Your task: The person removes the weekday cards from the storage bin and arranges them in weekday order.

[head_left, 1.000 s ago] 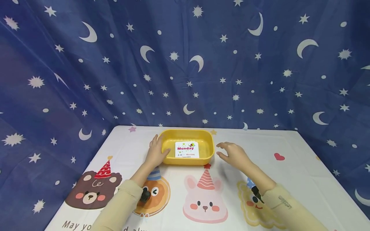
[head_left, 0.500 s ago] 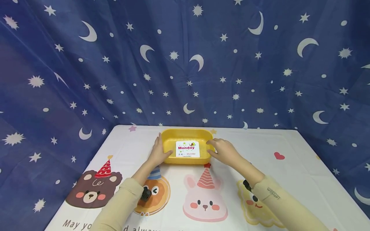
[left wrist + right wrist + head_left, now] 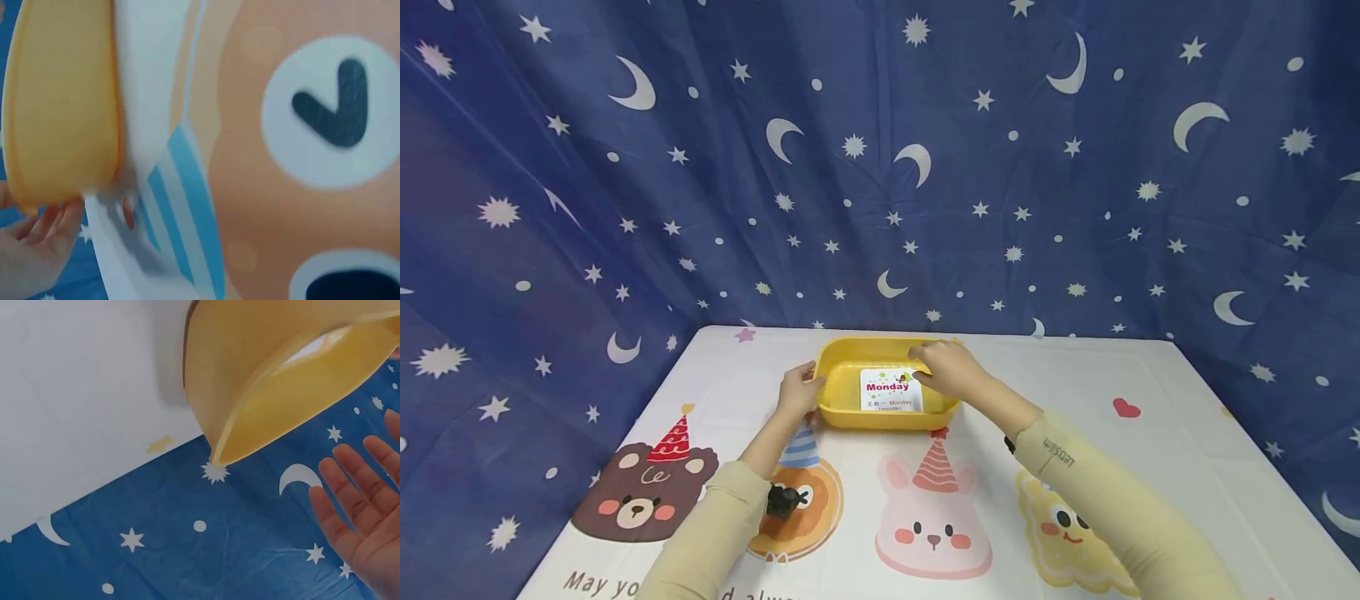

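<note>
A shallow yellow plastic basket (image 3: 887, 421) sits on the tablecloth near its back edge. Inside lies a white card (image 3: 880, 400) with the word Monday in pink. My left hand (image 3: 797, 392) holds the basket's left end, fingers bent against the outer wall; in the left wrist view this hand (image 3: 37, 250) shows below the basket's end (image 3: 62, 112). Over the right part of the basket reaches my right hand (image 3: 951, 371), fingertips above the card's right side. In the right wrist view the right hand (image 3: 369, 525) has spread fingers and holds nothing.
The white tablecloth (image 3: 1060, 375) carries printed cartoon animals, including a brown bear (image 3: 640, 500) and a pink rabbit (image 3: 932, 533). A dark blue curtain (image 3: 880, 208) with moons and stars hangs behind. Black wrist cameras, one at the left wrist (image 3: 782, 500), hang beneath the forearms.
My right hand has moved left from beside the basket, past its right rim, to above the card. My left hand has drawn its thumb back from inside the basket to the left rim.
</note>
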